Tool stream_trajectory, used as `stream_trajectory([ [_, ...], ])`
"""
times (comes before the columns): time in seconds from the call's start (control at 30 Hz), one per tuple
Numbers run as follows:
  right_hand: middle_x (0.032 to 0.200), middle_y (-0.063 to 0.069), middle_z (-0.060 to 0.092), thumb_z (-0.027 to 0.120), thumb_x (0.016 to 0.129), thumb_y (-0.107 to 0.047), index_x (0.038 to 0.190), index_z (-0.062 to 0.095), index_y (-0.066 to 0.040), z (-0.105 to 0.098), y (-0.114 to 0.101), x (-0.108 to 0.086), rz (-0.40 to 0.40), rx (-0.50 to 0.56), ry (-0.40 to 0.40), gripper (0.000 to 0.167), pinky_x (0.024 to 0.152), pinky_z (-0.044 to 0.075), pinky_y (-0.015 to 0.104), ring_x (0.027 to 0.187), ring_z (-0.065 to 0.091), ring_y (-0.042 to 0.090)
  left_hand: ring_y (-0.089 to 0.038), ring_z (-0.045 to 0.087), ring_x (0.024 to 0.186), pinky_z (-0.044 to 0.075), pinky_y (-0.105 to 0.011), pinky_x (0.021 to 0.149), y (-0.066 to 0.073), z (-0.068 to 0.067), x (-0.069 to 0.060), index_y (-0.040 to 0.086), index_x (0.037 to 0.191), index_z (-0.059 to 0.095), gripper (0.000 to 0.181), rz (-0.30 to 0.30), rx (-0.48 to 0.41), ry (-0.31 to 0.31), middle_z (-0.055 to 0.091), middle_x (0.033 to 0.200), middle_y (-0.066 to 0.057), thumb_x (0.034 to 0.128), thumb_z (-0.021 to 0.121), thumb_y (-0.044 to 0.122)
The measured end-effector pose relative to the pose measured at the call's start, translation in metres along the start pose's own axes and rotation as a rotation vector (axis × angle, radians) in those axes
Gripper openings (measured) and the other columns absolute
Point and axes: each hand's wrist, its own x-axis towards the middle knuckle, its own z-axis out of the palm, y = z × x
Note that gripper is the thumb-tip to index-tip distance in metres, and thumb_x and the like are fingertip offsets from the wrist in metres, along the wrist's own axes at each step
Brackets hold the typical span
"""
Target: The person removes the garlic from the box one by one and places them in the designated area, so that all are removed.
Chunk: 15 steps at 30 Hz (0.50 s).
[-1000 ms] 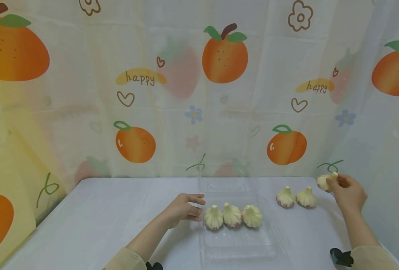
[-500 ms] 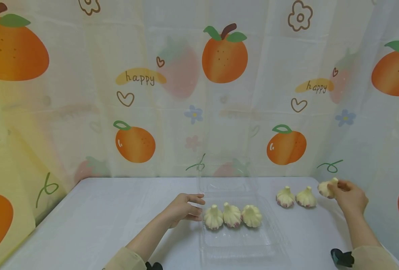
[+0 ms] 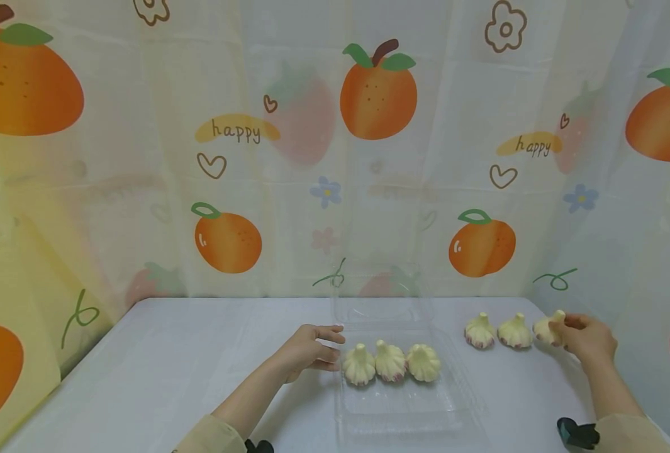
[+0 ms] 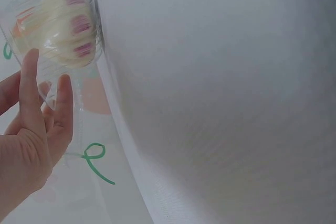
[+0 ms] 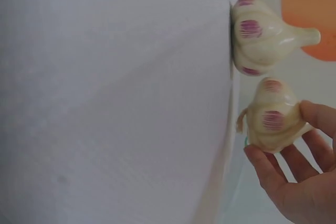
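My right hand [image 3: 591,340] pinches a garlic bulb [image 3: 548,328] between thumb and fingers at the far right of the table. In the right wrist view this held bulb [image 5: 275,116] has purple patches, and a small gap shows between it and the table. Two more garlic bulbs [image 3: 514,331] stand in a row to its left. At the table's middle lies a clear plastic box [image 3: 397,406] with its lid raised behind. Three garlic bulbs [image 3: 390,361] sit side by side inside it. My left hand [image 3: 311,352] has its fingers extended against the box's left wall.
A white cloth [image 3: 159,371] covers the table. Behind the table hangs a curtain [image 3: 289,264] printed with oranges. A dark object [image 3: 578,434] shows by my right sleeve, and another [image 3: 259,446] by the left sleeve.
My right hand has lowered the garlic bulb toward the table, bringing it level with the two bulbs beside it. The left hand and the box have stayed put.
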Motion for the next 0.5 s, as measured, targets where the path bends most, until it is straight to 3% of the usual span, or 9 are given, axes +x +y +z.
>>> stream_trajectory([
  [0.27, 0.127, 0.035, 0.056, 0.059, 0.096, -0.036, 0.132, 0.048, 0.013, -0.0001, 0.0030, -0.0007, -0.014, 0.000, -0.059, 0.061, 0.055, 0.054, 0.016, 0.065, 0.053, -0.001, -0.028, 0.067, 0.110, 0.065, -0.029, 0.079, 0.0000, 0.0002, 0.0003, -0.012, 0.127, 0.059, 0.041, -0.001, 0.003, -0.002, 0.038, 0.157, -0.020, 0.0857, 0.062, -0.008],
  [0.5, 0.130, 0.036, 0.053, 0.059, 0.095, -0.035, 0.133, 0.047, 0.013, -0.0007, 0.0040, -0.0006, -0.007, -0.004, -0.079, 0.063, 0.056, 0.055, 0.017, 0.065, 0.052, -0.002, -0.023, 0.068, 0.103, 0.065, -0.028, 0.077, -0.0008, -0.0001, 0.0011, -0.011, 0.126, 0.060, 0.041, -0.003, 0.000, 0.002, 0.038, 0.157, -0.019, 0.0856, 0.062, -0.008],
])
